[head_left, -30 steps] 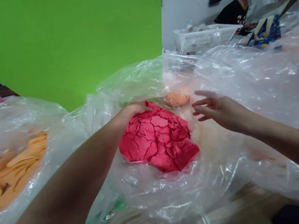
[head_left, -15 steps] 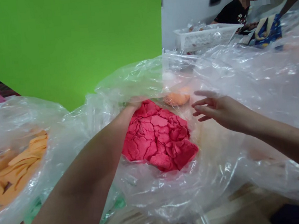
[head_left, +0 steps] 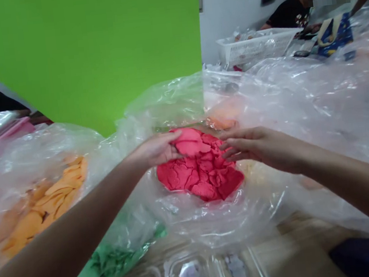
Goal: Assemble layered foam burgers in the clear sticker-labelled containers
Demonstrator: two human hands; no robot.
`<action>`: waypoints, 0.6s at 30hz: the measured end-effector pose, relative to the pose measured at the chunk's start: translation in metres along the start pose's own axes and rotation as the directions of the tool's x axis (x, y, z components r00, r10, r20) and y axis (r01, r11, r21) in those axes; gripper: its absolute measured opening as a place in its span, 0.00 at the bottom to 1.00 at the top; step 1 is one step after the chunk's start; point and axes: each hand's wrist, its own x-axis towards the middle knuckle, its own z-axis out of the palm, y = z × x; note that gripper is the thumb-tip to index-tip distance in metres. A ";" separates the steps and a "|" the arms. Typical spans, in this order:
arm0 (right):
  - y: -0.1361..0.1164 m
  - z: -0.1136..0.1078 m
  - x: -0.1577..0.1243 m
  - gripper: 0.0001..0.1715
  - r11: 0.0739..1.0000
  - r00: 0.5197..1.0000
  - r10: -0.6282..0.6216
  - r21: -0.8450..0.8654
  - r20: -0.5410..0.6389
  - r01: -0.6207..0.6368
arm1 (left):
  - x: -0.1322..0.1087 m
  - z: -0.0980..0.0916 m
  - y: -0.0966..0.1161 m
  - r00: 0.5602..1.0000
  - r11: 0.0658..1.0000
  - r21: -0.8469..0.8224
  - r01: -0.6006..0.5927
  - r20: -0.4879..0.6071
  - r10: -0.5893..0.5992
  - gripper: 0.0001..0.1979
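Note:
A cracked mass of red-pink dough (head_left: 188, 173) lies in a crumpled clear plastic bag (head_left: 211, 229) in front of me. My left hand (head_left: 159, 149) is closed on a smooth flat piece of the dough (head_left: 189, 141) at the far left of the mass, thumb on top and fingers beneath. At the right side, my right hand (head_left: 252, 146) hovers with its fingers stretched out and nothing in them. Its fingertips reach over the dough's far right edge; whether they touch it I cannot tell.
Orange dough pieces (head_left: 60, 192) lie in plastic at left, green dough (head_left: 105, 263) in front of them. An orange lump (head_left: 220, 121) sits behind the bag. Clear lidded containers (head_left: 190, 275) stand at the near edge. Beyond are a white basket (head_left: 257, 48) and a person (head_left: 286, 13).
My left hand has come nearer from the dough's far edge and now grips a flat piece. My right hand has moved left, over the dough's edge. The view has shifted slightly.

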 end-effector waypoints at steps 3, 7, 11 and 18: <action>0.000 0.027 -0.026 0.14 0.966 0.981 0.058 0.237 0.185 -0.102 | -0.060 0.031 -0.017 0.979 0.994 -0.092 0.052 0.199 -0.033 0.15; -0.005 0.055 -0.074 0.20 0.916 0.936 0.014 0.372 0.351 -0.153 | -0.134 0.063 -0.027 0.982 0.991 0.039 -0.132 0.145 0.125 0.23; -0.008 0.078 -0.116 0.29 0.927 0.940 -0.055 0.366 0.336 -0.077 | -0.184 0.074 -0.033 0.912 0.844 0.373 -0.386 0.015 0.410 0.22; -0.003 0.113 -0.157 0.20 0.900 0.953 -0.076 0.431 0.295 -0.061 | -0.231 0.077 -0.063 0.395 -0.098 0.927 -0.363 0.248 0.885 0.18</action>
